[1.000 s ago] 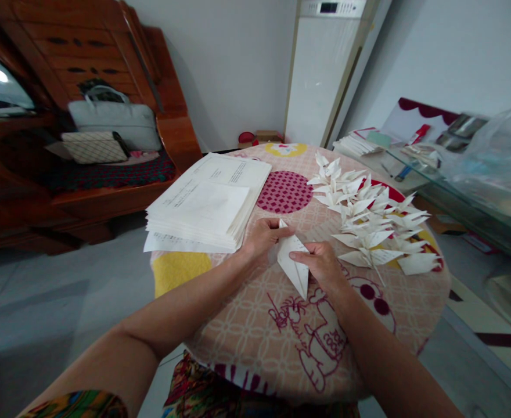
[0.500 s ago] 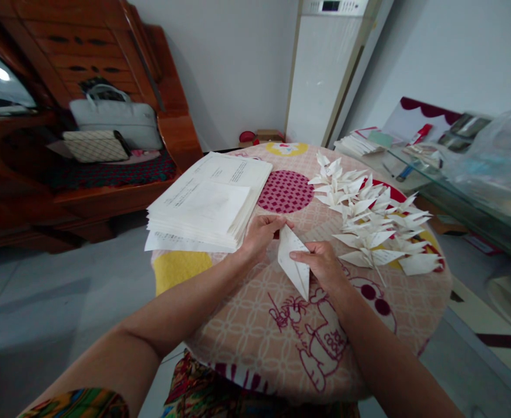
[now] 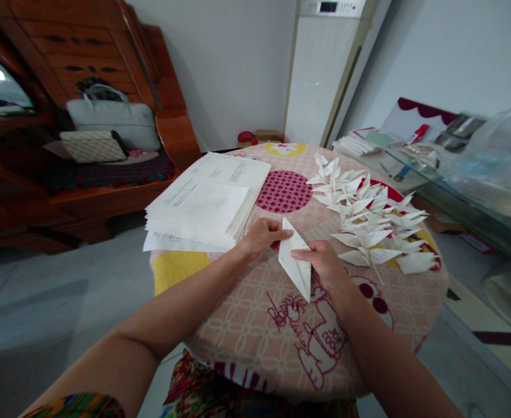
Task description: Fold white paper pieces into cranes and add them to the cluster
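Note:
Between my two hands is a folded paper diamond [image 3: 294, 267], white with faint print, long and pointed at both ends. My left hand [image 3: 264, 237] pinches its upper left edge, thumb on the front face. On the right edge, my right hand [image 3: 323, 262] grips it with the thumb laid flat over the middle; the fingers behind the paper are hidden. Many folded paper cranes [image 3: 364, 217] with spread wings lie in a cluster right of my hands. Left of them rests a thick stack of printed paper sheets [image 3: 207, 197], with a smaller blank piece on top.
A patterned cloth covers the round table [image 3: 238, 325]. At the right stands a glass shelf [image 3: 477, 215] bearing a plastic bag [image 3: 490, 162] and papers. A wooden bench [image 3: 85, 191] with a grey handbag [image 3: 111, 119] is at the left, a white cabinet unit [image 3: 314, 69] behind.
My left hand has slid slightly down from the top tip of the folded paper, which now shows bare. My right hand keeps its grip. The view has shifted a little.

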Tool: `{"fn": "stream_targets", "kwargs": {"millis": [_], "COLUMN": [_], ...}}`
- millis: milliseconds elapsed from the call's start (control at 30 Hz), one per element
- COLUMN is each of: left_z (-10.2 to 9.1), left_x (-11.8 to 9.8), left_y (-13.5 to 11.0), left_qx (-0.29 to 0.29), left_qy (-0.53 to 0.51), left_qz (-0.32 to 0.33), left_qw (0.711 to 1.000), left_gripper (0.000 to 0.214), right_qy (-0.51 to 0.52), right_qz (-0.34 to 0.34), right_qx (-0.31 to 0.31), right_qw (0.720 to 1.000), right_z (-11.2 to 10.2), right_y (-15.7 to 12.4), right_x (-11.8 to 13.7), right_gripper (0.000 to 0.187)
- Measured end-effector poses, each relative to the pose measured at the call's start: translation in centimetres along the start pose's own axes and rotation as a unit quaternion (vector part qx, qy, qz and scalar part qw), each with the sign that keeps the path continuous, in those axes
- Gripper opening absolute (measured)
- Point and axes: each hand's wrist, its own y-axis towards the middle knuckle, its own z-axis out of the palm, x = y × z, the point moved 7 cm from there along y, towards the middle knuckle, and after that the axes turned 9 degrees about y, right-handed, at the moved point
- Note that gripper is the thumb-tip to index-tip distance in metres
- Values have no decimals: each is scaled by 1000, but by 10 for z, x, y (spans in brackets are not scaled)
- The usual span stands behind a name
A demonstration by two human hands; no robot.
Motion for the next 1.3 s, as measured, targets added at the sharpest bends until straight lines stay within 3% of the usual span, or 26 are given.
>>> {"fn": "stream_targets", "kwargs": {"millis": [233,300,367,433,533,633,700,767,833,933,1033,1133,1233,1300], "left_z": [-17,-30,-44,-54,-59,-58,-58,-57,-56,-43,-19,-4,-3,-6], "left_x": [-10,-15,-18,-19,-17,-17,-19,-24,-28,-30,-25,-14,-5,-3], "left_y": [2,1,-1,-1,0,0,-1,-3,-8,-17,-29,-38,-40,-39], "left_qx": [-97,-145,-197,-227,-229,-219,-216,-213,-205,-153,-70,-22,-17,-23], "left_qy": [-27,-65,-95,-101,-92,-78,-63,-36,7,127,300,393,410,409], "left_qz": [53,70,83,83,70,75,90,113,132,143,170,182,167,157], "left_qw": [993,985,972,965,967,970,970,970,970,969,936,901,897,898], "left_gripper": [41,36,34,36,39,38,36,32,30,20,8,20,25,28], "right_qy": [-28,-94,-196,-323,-513,-659,-718,-754,-768,-759,-735,-683,-607,-561], "right_qz": [-8,-62,-155,-271,-393,-393,-361,-316,-283,-264,-267,-245,-223,-233], "right_qx": [4,-17,-40,-86,-111,-47,10,44,47,46,58,74,48,40], "right_qw": [1000,994,967,903,755,640,595,575,573,593,620,684,761,793], "right_z": [0,-7,-12,-11,10,40,56,65,69,71,66,50,27,18], "right_y": [-2,-5,-11,-22,-36,-34,-30,-28,-30,-39,-46,-41,-29,-25], "right_x": [9,24,47,73,91,73,50,29,17,13,21,30,40,43], "right_gripper": [28,26,29,38,31,26,28,27,25,28,27,19,17,16]}}
